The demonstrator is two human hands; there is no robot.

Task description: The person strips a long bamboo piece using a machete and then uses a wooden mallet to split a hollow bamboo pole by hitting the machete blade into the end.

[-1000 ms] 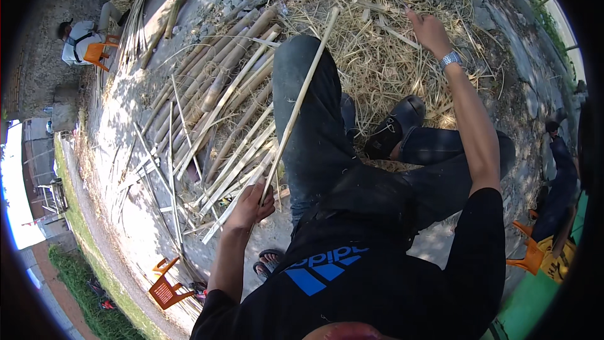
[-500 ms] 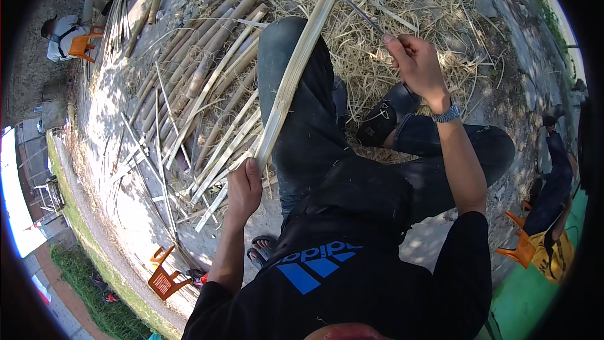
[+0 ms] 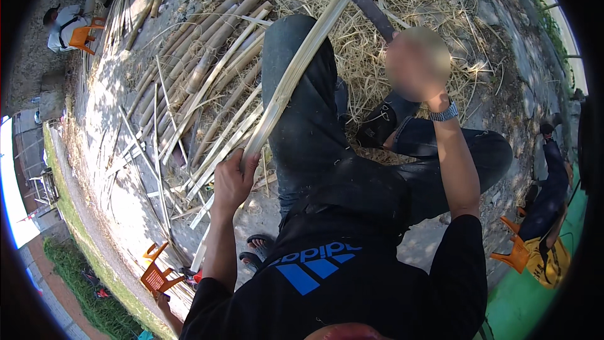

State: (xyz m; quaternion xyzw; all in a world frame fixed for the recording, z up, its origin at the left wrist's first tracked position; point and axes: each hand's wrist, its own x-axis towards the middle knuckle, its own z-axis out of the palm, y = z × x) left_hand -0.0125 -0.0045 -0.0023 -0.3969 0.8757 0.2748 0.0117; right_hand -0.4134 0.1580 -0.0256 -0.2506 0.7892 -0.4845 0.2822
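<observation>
A long pale split bamboo strip (image 3: 286, 91) lies slantwise across my left thigh. My left hand (image 3: 233, 179) is closed round its near end, thumb on top. In my right hand (image 3: 418, 64), beyond my right knee's inner side, is a long dark-bladed machete (image 3: 360, 1). Its blade reaches up and left, close to the strip's far end; whether they touch I cannot tell. A blurred patch covers most of that hand, and the machete's handle is hidden.
Bamboo poles (image 3: 211, 44) and split strips (image 3: 214, 151) lie on the ground at left. Shavings (image 3: 371, 31) are heaped ahead. An orange chair (image 3: 158, 271) stands at lower left, a person's hand (image 3: 163, 302) beside it. Seated people (image 3: 68, 28) are at far left and right (image 3: 547, 195).
The machete's blade has turned from edge-on to show its broad side. My left hand has shifted slightly up and left with the strip's end. Another person's hand has appeared at lower left.
</observation>
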